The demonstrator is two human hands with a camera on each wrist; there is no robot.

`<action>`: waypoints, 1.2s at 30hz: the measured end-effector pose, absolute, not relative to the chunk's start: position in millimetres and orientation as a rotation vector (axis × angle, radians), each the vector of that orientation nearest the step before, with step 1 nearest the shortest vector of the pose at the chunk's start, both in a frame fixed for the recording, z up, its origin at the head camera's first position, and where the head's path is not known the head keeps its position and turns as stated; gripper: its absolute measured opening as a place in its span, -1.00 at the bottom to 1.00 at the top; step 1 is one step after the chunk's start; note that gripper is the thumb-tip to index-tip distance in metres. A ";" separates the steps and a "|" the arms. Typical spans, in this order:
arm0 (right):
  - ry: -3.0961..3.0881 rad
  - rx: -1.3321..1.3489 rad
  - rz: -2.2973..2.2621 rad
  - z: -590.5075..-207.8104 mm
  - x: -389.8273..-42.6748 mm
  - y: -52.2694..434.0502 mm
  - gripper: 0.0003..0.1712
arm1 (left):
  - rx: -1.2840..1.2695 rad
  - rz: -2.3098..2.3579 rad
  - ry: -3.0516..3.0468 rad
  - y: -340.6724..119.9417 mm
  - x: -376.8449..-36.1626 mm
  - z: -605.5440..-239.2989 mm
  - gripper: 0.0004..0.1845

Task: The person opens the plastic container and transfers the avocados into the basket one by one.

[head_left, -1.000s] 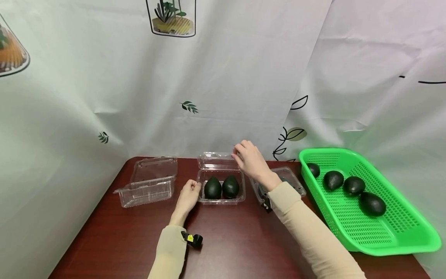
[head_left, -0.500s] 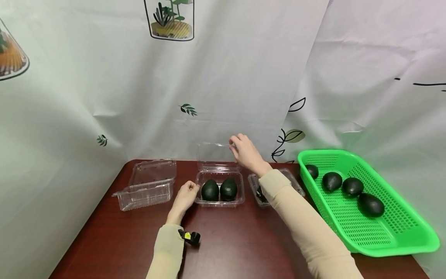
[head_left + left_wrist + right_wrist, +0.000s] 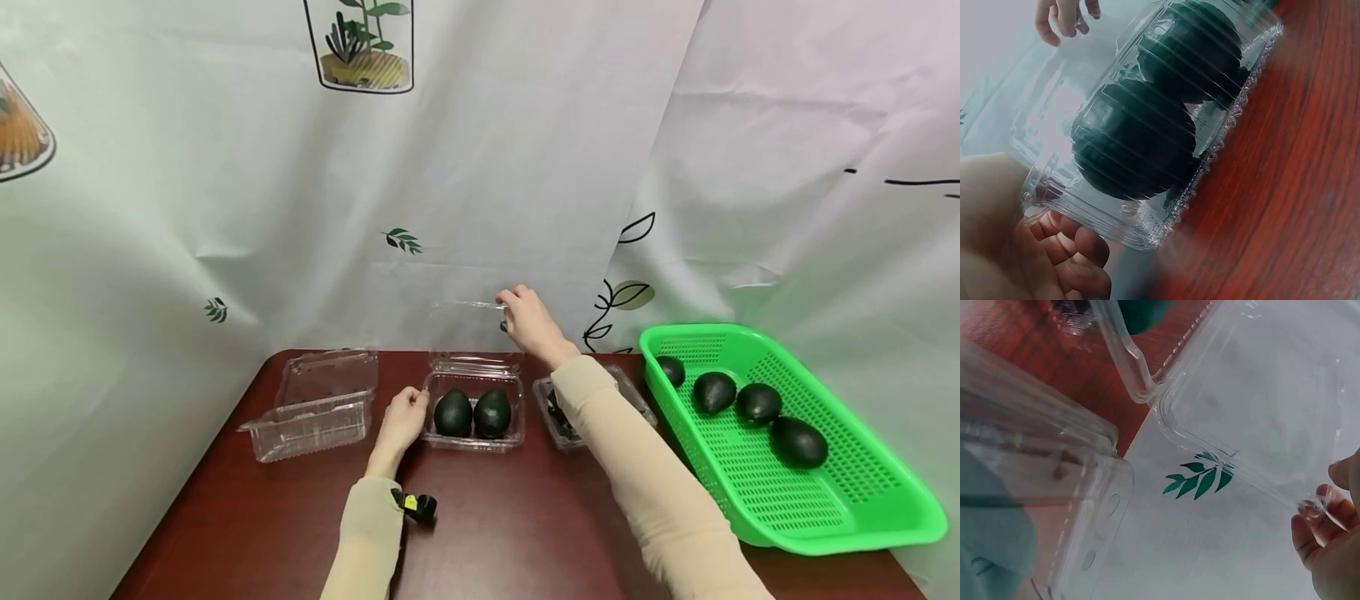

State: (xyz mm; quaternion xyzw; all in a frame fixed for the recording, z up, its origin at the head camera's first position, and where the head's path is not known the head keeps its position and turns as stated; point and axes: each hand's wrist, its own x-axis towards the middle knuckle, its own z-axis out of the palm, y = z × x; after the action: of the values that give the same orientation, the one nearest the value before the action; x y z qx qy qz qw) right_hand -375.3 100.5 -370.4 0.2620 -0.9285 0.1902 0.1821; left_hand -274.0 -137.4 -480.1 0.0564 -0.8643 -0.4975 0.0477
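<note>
A clear clamshell box (image 3: 474, 439) stands mid-table with two dark avocados (image 3: 472, 412) inside; the left wrist view shows them through the ribbed wall (image 3: 1147, 137). My left hand (image 3: 406, 415) grips the box's left end, fingers curled round the rim (image 3: 1079, 244). My right hand (image 3: 525, 315) pinches the far right corner of the hinged lid (image 3: 467, 321), which stands raised upright. In the right wrist view, fingertips (image 3: 1316, 515) hold the lid's edge (image 3: 1241, 425).
An open empty clamshell (image 3: 318, 404) lies at the left. Another clear box (image 3: 570, 417) sits partly behind my right sleeve. A green basket (image 3: 840, 492) at the right holds several avocados (image 3: 757, 404). A curtain hangs just behind the table.
My right hand has lifted the lid from lying flat behind the box to upright. The left hand has stayed on the box's left end.
</note>
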 end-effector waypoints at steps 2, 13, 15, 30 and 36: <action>-2.634 0.714 0.510 -370.6 -377.8 101.1 -0.67 | 0.171 -1.531 -2.626 -136.0 -273.4 -480.2 -0.71; -2.793 0.601 0.416 -376.2 -384.7 100.5 -0.57 | 0.183 -1.539 -2.579 -132.9 -270.6 -481.9 -0.72; -2.812 0.587 0.412 -378.0 -384.4 100.4 -0.55 | 0.183 -1.523 -2.576 -131.9 -271.2 -483.6 -0.73; -2.771 0.746 0.416 -380.5 -366.1 90.7 -0.54 | 0.188 -1.529 -2.577 -130.0 -270.6 -484.4 -0.73; -2.770 0.904 0.455 -385.9 -350.5 79.5 -0.60 | 0.195 -1.507 -2.595 -131.8 -269.9 -481.5 -0.73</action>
State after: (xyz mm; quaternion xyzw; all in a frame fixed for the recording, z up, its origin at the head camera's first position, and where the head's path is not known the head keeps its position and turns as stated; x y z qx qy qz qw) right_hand -350.5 79.5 -385.9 0.3052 -0.9349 0.1534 0.0962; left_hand -269.9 -131.8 -481.5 0.0648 -0.8610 -0.5000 0.0669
